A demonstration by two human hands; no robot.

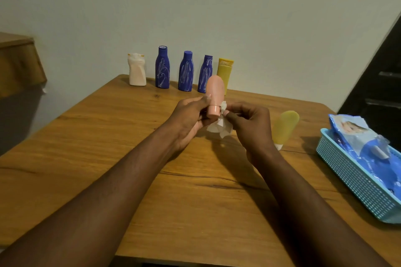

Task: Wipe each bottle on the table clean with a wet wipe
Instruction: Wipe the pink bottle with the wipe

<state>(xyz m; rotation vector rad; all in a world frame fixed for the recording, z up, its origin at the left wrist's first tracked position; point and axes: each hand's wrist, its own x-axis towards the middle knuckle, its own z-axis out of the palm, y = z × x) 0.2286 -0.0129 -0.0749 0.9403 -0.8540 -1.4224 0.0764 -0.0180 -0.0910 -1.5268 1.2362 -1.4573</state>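
The left hand [191,119] is gripping a pink plastic bottle [214,93], the right hand [249,125] pinching a white wet wipe [219,128] against it; three streaked blue bottles [186,71] are waiting.

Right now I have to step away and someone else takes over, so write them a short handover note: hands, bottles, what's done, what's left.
Left hand grips the pink plastic bottle, cap end down, above the wooden table. Right hand pinches the white wet wipe against its cap.
A yellow rounded bottle lies beside the right hand, no smears visible: probably done.
Left: three blue bottles at the back edge show white streaks. The white bottle and yellow tube in that row: state unclear.
Wipes pack sits in the blue basket at right.
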